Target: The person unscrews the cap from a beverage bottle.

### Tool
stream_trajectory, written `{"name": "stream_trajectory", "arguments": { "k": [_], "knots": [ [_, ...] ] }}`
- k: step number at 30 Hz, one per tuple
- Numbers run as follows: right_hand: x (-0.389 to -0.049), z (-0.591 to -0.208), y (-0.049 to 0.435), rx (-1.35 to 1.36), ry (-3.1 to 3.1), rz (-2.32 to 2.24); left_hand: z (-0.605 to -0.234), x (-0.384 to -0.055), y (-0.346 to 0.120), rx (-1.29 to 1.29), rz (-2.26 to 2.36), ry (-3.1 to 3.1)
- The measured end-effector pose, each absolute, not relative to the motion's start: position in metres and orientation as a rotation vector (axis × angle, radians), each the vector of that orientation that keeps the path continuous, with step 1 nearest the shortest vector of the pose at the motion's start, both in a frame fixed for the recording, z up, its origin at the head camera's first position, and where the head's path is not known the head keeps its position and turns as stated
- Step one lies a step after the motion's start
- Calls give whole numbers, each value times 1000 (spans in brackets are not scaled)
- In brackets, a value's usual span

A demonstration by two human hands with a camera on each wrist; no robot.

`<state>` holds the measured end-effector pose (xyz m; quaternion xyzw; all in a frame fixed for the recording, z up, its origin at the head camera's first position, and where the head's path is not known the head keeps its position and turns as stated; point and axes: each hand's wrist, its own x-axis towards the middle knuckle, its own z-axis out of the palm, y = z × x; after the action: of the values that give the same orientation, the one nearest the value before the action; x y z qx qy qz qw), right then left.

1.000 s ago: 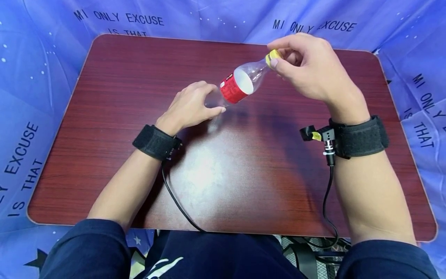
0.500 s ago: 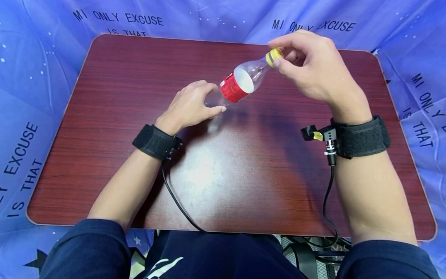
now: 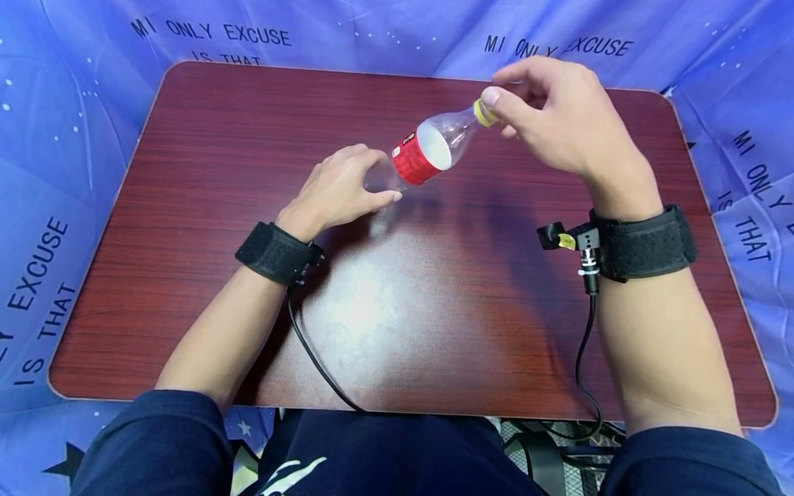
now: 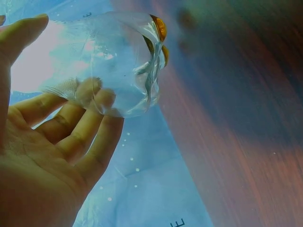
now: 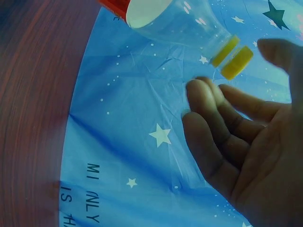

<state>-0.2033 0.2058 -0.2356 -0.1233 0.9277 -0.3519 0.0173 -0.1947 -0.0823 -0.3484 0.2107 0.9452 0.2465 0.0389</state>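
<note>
A clear plastic bottle [image 3: 457, 129] with a red label [image 3: 414, 160] slants over the table, neck up to the right. My left hand [image 3: 340, 184] grips its lower body between thumb and fingers; the left wrist view shows the fingertips against the clear plastic [image 4: 109, 61]. On the neck sits a yellow cap [image 5: 237, 62], with a yellow ring [image 5: 224, 51] just below it. My right hand [image 3: 555, 117] is around the cap, its thumb overlapping it in the head view. In the right wrist view, thumb and loosely bent fingers stand apart from the cap.
The bottle is above a dark red wood-grain table [image 3: 434, 331] with rounded corners. A blue printed cloth [image 3: 372, 34] hangs behind and at both sides. Black wrist straps [image 3: 645, 241] carry cameras, and their cables [image 3: 310, 358] run down past the front edge.
The right hand's thumb and fingers have turned about the cap and come off it; the thumb has shifted upward. The left hand and bottle have hardly moved.
</note>
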Motion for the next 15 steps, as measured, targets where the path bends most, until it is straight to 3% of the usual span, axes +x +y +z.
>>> {"name": "stream_trajectory", "arguments": {
  "k": [15],
  "knots": [
    [-201, -236, 205, -449, 2890, -1097, -346, -194, -83, 645, 747, 2899]
  ]
}}
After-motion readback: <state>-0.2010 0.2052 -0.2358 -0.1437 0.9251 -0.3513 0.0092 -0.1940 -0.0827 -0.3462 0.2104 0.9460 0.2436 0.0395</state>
